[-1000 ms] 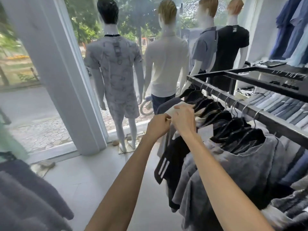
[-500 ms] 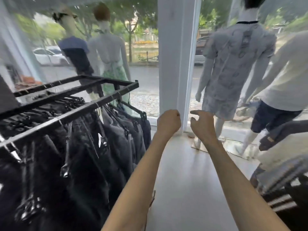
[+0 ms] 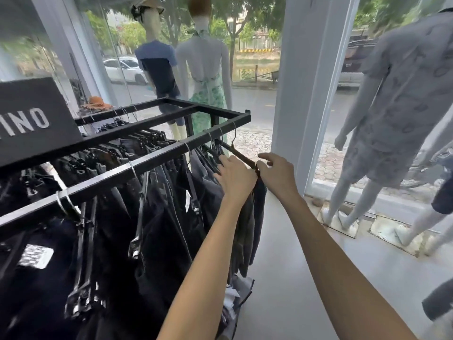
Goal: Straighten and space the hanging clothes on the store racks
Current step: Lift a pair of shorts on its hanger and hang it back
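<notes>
At the black rack [image 3: 157,155], the left hand [image 3: 236,177] curls its fingers over the end trouser hanger [image 3: 241,155] while the right hand [image 3: 278,176] pinches its tip.

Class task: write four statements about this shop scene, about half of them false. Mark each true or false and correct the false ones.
1. The left hand and right hand meet at the endmost dark hanger on the black metal rack. True.
2. The rack holds white shirts. False: dark trousers hang there.
3. A mannequin in a green floral dress stands beyond the rack. True.
4. The black sign with white letters lies on the floor. False: it is up at rack-top level, on the left.
</notes>
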